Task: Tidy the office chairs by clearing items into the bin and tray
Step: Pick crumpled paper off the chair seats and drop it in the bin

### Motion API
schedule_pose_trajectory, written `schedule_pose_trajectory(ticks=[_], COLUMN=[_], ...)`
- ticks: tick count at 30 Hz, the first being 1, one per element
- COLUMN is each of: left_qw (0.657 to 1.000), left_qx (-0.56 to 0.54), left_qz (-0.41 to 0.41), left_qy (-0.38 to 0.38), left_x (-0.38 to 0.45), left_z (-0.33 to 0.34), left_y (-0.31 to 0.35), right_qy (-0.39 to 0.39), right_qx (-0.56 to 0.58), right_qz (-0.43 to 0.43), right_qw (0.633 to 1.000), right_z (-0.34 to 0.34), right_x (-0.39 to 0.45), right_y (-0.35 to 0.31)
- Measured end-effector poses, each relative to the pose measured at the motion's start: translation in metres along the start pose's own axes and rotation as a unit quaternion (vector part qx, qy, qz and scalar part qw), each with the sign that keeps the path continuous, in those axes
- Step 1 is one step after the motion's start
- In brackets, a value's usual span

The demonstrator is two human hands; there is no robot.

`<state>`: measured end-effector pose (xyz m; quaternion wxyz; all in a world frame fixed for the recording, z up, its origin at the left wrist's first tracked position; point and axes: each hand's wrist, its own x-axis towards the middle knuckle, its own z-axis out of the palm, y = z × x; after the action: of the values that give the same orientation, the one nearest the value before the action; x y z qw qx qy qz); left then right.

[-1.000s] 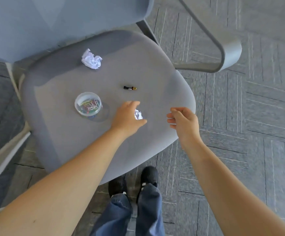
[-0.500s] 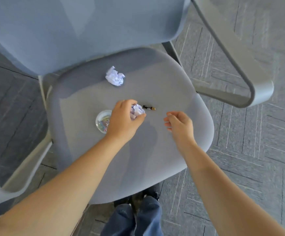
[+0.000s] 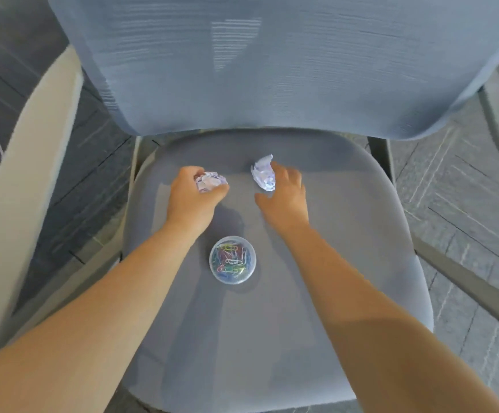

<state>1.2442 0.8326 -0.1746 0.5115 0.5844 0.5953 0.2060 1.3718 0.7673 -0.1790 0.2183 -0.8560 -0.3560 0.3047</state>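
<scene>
The left hand [image 3: 193, 198] grips one paper ball [image 3: 211, 181]; the right hand [image 3: 284, 193], fingers spread, touches a second ball [image 3: 263, 175] on the chair seat [image 3: 346, 234]. The paperclip tub [image 3: 232, 259] remains there. Nothing looks binned yet.

The chair seat [image 3: 316, 323] is bare across its whole front half and along its right edge, so a hand could pass freely there. Near the seat's middle stands a clear round tub of paper clips [image 3: 232, 259], between the two forearms. Toward the back edge, the left hand [image 3: 193, 198] and the right hand [image 3: 285, 195] each take up room, with a paper ball [image 3: 211, 181] in the left grip and another paper ball [image 3: 263, 174] touching the right fingers. The backrest [image 3: 272, 64] walls off the back edge; an armrest [image 3: 24, 162] flanks the left edge.
</scene>
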Motion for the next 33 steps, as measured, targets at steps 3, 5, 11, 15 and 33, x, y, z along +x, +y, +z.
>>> schedule_pose_trajectory(ticks=[3,5,11,15,33], left_qw=[1.000,0.998,0.995,0.995,0.949], left_qx=[0.002,-0.025,-0.043,-0.075,-0.206], left_qz=[0.001,-0.009,-0.027,-0.035,0.001], left_qy=[-0.016,-0.049,-0.089,-0.063,0.240], left_x=[0.011,0.015,-0.005,-0.037,-0.210], left_z=[0.005,0.006,-0.009,-0.027,-0.302], left_y=[-0.007,-0.010,-0.002,0.027,0.108], right_qy=[-0.030,-0.037,0.003,0.008,-0.190], right_qx=[-0.089,-0.122,-0.049,0.070,0.160], right_qz=[-0.023,-0.036,-0.055,-0.081,-0.316], right_qw=[0.995,0.991,0.997,0.994,0.916], right_z=[0.010,0.014,0.013,-0.022,-0.047], right_x=[0.026,0.039,0.034,0.001,-0.192], right_y=[0.000,0.000,-0.001,-0.031,-0.292])
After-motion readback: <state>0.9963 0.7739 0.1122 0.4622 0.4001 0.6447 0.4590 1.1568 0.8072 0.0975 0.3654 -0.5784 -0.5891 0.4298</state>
